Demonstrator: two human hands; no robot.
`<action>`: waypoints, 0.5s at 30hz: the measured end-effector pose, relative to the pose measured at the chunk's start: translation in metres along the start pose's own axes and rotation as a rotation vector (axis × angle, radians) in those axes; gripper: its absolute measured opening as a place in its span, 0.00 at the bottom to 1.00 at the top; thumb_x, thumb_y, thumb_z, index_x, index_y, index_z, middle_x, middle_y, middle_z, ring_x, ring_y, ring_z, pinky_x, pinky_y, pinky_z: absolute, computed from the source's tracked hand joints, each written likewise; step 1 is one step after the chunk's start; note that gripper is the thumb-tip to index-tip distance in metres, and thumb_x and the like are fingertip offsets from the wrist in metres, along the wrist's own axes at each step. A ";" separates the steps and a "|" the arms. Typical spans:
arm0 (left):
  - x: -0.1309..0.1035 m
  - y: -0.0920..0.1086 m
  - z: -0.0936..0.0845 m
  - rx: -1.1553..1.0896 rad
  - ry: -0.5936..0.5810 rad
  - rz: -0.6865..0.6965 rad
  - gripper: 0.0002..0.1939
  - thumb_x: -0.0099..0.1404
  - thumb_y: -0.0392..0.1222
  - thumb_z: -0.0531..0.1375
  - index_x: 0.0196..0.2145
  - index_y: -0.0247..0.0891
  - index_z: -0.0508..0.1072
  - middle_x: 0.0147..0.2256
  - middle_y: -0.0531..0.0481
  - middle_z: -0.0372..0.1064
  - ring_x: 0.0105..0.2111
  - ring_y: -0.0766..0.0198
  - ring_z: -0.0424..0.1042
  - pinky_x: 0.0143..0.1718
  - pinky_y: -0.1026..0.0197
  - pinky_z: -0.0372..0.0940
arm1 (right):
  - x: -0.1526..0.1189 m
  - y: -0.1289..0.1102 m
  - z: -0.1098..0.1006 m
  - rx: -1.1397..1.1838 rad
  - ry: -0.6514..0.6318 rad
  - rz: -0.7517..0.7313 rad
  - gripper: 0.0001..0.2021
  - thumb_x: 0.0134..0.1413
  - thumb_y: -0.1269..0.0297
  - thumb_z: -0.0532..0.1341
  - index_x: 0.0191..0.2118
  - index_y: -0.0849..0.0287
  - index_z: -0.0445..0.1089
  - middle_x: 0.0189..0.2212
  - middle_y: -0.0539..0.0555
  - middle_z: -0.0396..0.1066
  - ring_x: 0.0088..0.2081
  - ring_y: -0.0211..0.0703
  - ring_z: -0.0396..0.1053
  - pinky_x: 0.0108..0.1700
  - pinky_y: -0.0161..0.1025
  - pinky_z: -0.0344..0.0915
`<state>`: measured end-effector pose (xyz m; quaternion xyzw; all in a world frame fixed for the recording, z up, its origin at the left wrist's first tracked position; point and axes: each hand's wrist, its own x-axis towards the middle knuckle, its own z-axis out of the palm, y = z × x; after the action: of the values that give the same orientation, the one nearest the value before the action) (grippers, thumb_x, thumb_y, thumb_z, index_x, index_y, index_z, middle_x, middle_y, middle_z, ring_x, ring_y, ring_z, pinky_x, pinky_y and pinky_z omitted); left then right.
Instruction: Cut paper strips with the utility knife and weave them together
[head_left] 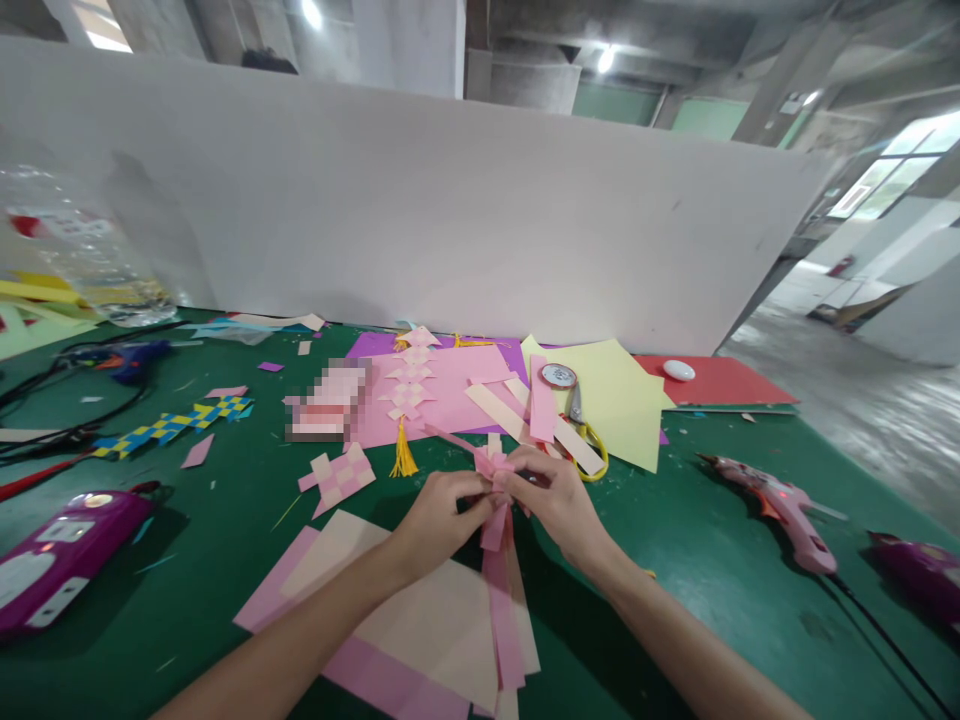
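Both hands meet over the near middle of the green table. My left hand [448, 515] pinches the left side of a small bundle of woven pink paper strips [493, 535]. From the right, my right hand [553, 497] grips the same strips with thumb and forefinger. Long strip ends hang down from the bundle. Beneath lie cream and pink paper sheets [427, 620]. A small woven pink and cream piece [341, 478] rests left of my hands. Behind it, a woven pink chain with a yellow tassel [403, 450] lies on pink paper.
Yellow-handled scissors [592, 450] and a round tape [559, 375] lie behind my right hand. A pink glue gun [784, 510] is at the right, a purple device [67, 560] at the left. A bottle [82, 245] stands at the back left before a white partition [420, 200].
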<state>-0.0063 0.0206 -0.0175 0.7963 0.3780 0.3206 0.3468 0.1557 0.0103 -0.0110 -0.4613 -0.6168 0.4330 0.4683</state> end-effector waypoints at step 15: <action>-0.001 0.000 -0.001 0.005 -0.008 -0.012 0.14 0.64 0.36 0.54 0.21 0.36 0.70 0.22 0.54 0.66 0.25 0.68 0.63 0.28 0.67 0.56 | 0.000 -0.005 -0.001 0.037 0.009 -0.005 0.06 0.51 0.64 0.61 0.26 0.58 0.72 0.27 0.50 0.67 0.24 0.34 0.60 0.22 0.32 0.55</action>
<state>-0.0074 0.0199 -0.0173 0.7961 0.3821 0.3146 0.3483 0.1554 0.0095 -0.0056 -0.4529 -0.6076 0.4411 0.4807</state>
